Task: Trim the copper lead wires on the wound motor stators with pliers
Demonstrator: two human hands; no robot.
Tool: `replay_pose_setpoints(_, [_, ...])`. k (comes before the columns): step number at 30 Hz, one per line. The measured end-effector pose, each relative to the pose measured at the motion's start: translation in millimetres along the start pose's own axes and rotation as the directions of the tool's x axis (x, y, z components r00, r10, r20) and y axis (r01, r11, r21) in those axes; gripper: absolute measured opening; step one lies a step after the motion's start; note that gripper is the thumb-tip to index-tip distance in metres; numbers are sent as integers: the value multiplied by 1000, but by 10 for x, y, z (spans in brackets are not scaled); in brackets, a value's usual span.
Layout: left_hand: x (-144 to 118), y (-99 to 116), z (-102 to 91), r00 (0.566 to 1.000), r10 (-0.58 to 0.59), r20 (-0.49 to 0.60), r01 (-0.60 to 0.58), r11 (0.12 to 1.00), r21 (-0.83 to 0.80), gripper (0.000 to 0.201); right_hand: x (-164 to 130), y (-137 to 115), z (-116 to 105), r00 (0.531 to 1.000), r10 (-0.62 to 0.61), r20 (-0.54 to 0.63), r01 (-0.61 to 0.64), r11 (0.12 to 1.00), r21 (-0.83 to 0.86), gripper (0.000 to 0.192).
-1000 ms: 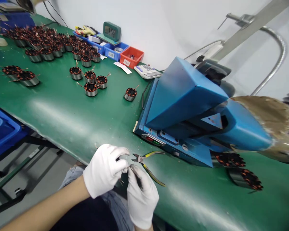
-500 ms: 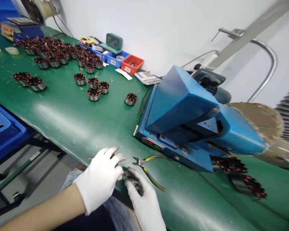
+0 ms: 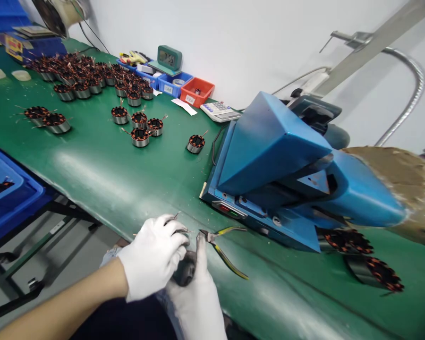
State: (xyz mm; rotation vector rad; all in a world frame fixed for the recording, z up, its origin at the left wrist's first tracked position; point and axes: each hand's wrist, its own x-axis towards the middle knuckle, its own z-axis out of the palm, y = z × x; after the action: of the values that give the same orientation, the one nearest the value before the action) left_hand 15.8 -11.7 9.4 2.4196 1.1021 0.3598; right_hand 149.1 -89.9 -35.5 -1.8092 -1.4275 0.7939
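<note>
My left hand (image 3: 152,257), in a white glove, curls over the top of a motor stator (image 3: 184,270) near the bench's front edge. Thin wire ends stick out past its fingers. From below and the right, my gloved right hand (image 3: 198,295) grips the same stator, one finger stretched up along its side. Much of the stator is hidden by both gloves; its visible part looks dark and hollow. Just right of the hands, diagonal cutters (image 3: 216,243) with yellow-and-black handles lie on the green bench (image 3: 156,184), jaws close to my right fingertip.
A blue machine (image 3: 269,156) stands right of the hands, with stators (image 3: 375,274) beside it. Several loose stators (image 3: 140,137) sit farther left, before a large cluster (image 3: 88,75). Small bins (image 3: 197,92), a calculator (image 3: 219,112) and a clock (image 3: 170,57) line the wall.
My right hand has turned and shifted slightly left, its finger now pointing upward beside the stator. My left hand has moved slightly right, over the stator. The view has shifted a little.
</note>
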Motion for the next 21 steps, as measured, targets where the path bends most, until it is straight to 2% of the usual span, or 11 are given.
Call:
replay_pose_setpoints(4, [-2,-95,-115,978,156,138,-162,986,30,34,81,1,-84,993,-113,37,119,961,-249,48])
replay_pose_setpoints(7, [-2,-154,-48,971,170,169,-188,977,100,35,144,-1,-182,976,-217,35,219,944,-246,40])
replay_pose_setpoints(11, [12,-121,64,985,86,149,-107,984,140,20,172,-41,-217,987,-143,-69,135,985,-103,32])
replay_pose_setpoints(16, [32,-39,60,996,51,73,-59,991,120,11,82,42,-198,983,-9,-181,12,1000,15,27])
replay_pose_setpoints(17, [37,-31,55,997,45,66,-52,992,116,8,54,82,-201,975,-30,-221,31,1000,1,25])
replay_pose_setpoints(19, [46,-26,51,998,43,45,-48,993,107,3,5,166,-209,950,-161,-266,150,987,-61,22])
replay_pose_setpoints(21, [52,-30,56,998,48,31,-51,994,97,1,-21,236,-209,920,-326,-217,309,945,-110,28])
